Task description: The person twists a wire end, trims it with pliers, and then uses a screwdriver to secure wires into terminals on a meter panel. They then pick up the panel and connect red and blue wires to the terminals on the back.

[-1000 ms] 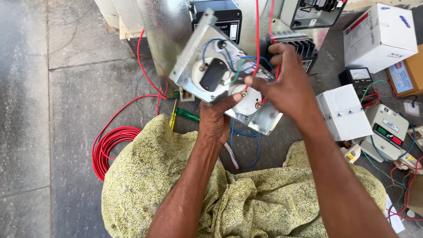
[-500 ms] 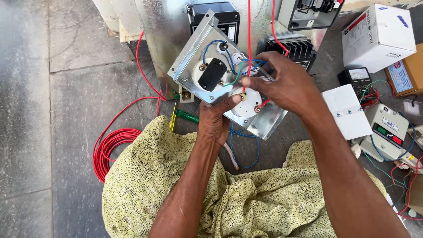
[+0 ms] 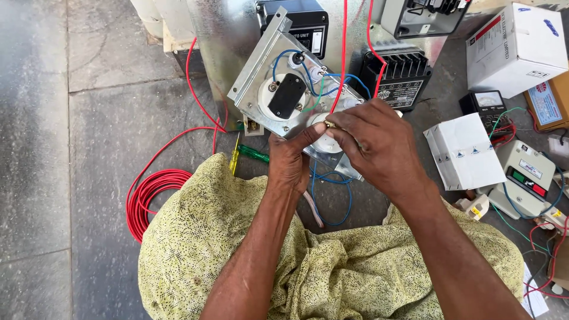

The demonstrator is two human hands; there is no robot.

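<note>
The left hand (image 3: 290,163) grips the lower edge of the tilted metal meter panel (image 3: 261,83), held above the lap. The right hand (image 3: 373,145) pinches a red wire (image 3: 339,77) at a round white fitting (image 3: 325,141) on the panel's back. Blue and green leads already look attached; this red one seems unfinished.

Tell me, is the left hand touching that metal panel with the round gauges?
Touching. The head view shows the left hand gripping the metal panel's lower edge from beneath, thumb pressed against a white round gauge back.

Light: we are seeing even, bright daylight.
Shadows: soft ones are falling on the floor (image 3: 89,148).
Glare: the metal sheet (image 3: 222,35) is shining.
Focus: we are getting sharp detail.
</note>
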